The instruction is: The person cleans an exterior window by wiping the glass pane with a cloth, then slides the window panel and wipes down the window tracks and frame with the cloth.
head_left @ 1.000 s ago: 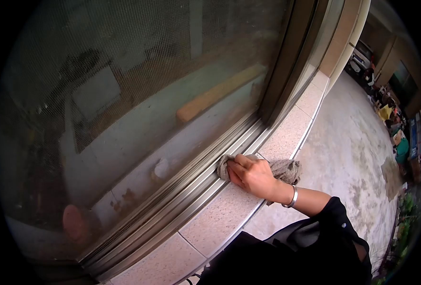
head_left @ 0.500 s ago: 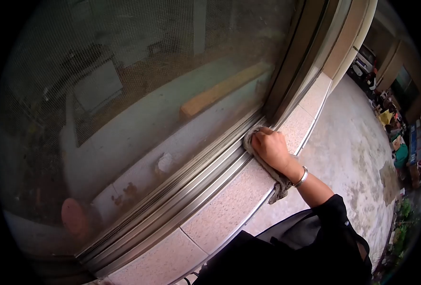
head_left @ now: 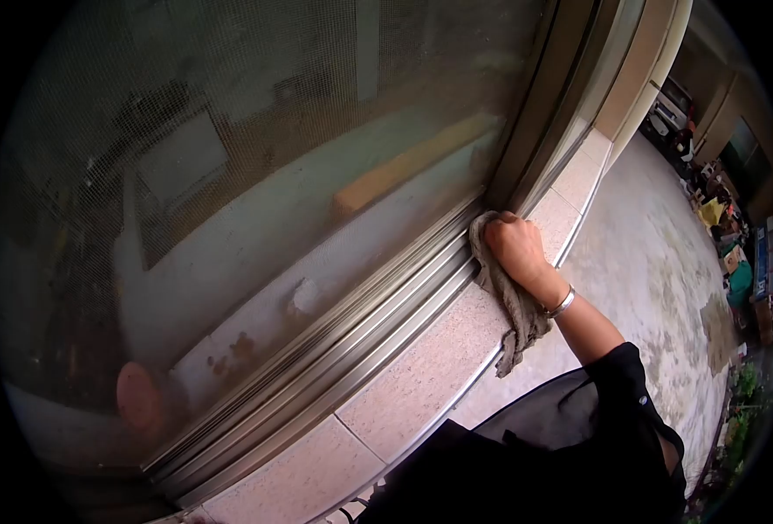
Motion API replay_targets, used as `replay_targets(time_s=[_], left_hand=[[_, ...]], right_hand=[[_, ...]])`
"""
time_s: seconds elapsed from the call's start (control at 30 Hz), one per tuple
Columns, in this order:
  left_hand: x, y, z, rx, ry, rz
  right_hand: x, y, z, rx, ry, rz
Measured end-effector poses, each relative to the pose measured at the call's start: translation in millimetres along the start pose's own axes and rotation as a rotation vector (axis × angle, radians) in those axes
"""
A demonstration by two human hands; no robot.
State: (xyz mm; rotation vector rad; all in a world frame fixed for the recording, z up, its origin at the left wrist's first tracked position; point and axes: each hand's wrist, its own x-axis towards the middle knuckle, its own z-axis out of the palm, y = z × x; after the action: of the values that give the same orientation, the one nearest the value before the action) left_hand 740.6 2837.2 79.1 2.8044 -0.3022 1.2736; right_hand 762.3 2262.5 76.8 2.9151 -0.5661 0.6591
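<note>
My right hand [head_left: 517, 249] is closed round a grey-brown rag [head_left: 513, 310] and presses it down at the far right end of the window's metal track [head_left: 351, 341], by the upright frame [head_left: 543, 122]. The rag's loose end hangs across the tiled sill [head_left: 430, 367] and over its outer edge. A silver bangle [head_left: 563, 302] sits on my right wrist. My left hand is out of view.
A dusty window pane with mesh [head_left: 255, 175] fills the left side, with a pinkish oval thing [head_left: 139, 397] visible at its lower left. Right of the sill lies a concrete floor [head_left: 639, 288], with piled belongings [head_left: 735, 262] and green plants [head_left: 744, 393] along its far side.
My right hand and the rag have slid a short way up and right along the track, towards the upright frame. More of the rag shows below the hand now.
</note>
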Motion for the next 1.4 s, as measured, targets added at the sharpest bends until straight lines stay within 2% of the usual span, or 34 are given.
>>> replay_targets(time_s=[0.07, 0.17, 0.43, 0.53, 0.57, 0.77, 0.83, 0.9, 1.0, 1.07, 1.13, 1.17, 1.23, 1.33, 1.37, 1.4], left_hand=[[-0.6, 2.9, 0.7, 0.014, -0.006, 0.04], [-1.5, 3.4, 0.4, -0.015, -0.018, -0.006], [-14.1, -2.7, 5.6, -0.071, 0.003, -0.085], [-15.1, -1.8, 4.3, -0.074, -0.004, -0.089], [-14.9, -1.2, 3.4, -0.082, -0.001, -0.093], [-20.1, -1.5, 6.2, -0.123, 0.024, -0.152], [-36.2, -17.0, 13.5, -0.161, 0.0, -0.188], [-48.1, -28.4, 18.2, -0.216, -0.081, -0.191], [-49.1, -27.5, 19.6, -0.206, -0.065, -0.211], [-36.4, -14.5, 14.2, -0.164, -0.073, -0.188], [-12.7, 19.3, 5.7, -0.338, -0.05, -0.18], [1.6, 45.2, 3.7, -0.565, -0.051, -0.183], [30.6, 89.3, 4.1, -0.967, -0.28, -0.06], [49.6, 170.7, 22.4, -1.488, -0.802, 0.025], [50.6, 196.7, 18.7, -1.545, -0.888, 0.057], [47.1, 223.1, 15.8, -1.532, -0.843, 0.132]], right_hand=[[-1.1, -12.8, -3.9, 0.03, 0.028, -0.034], [-10.8, -55.5, -12.5, 0.098, 0.05, -0.166], [-26.9, -160.1, -28.1, 0.515, -0.157, -0.397], [-39.7, -204.1, -27.9, 0.57, -0.102, -0.509], [-42.6, -211.7, -26.0, 0.588, -0.071, -0.523], [-51.7, -194.9, -32.0, 0.672, -0.202, -0.603], [-53.6, -191.5, -23.2, 0.861, -0.121, -0.59], [-46.0, -187.2, -27.9, 1.04, -0.008, -0.465], [-32.7, -172.0, -43.3, 1.109, 0.04, -0.146], [-24.2, -162.5, -34.8, 1.572, -0.024, 0.045], [-15.1, -155.8, -59.5, 1.712, -0.035, 0.084], [-11.7, -156.4, -72.4, 1.732, -0.002, 0.091], [-5.7, -155.8, -91.6, 1.731, 0.047, 0.038], [2.0, -158.8, -118.2, 1.845, 0.141, -0.036], [3.9, -157.5, -127.8, 1.9, 0.172, -0.078], [3.9, -154.6, -141.3, 1.91, 0.197, -0.109]])
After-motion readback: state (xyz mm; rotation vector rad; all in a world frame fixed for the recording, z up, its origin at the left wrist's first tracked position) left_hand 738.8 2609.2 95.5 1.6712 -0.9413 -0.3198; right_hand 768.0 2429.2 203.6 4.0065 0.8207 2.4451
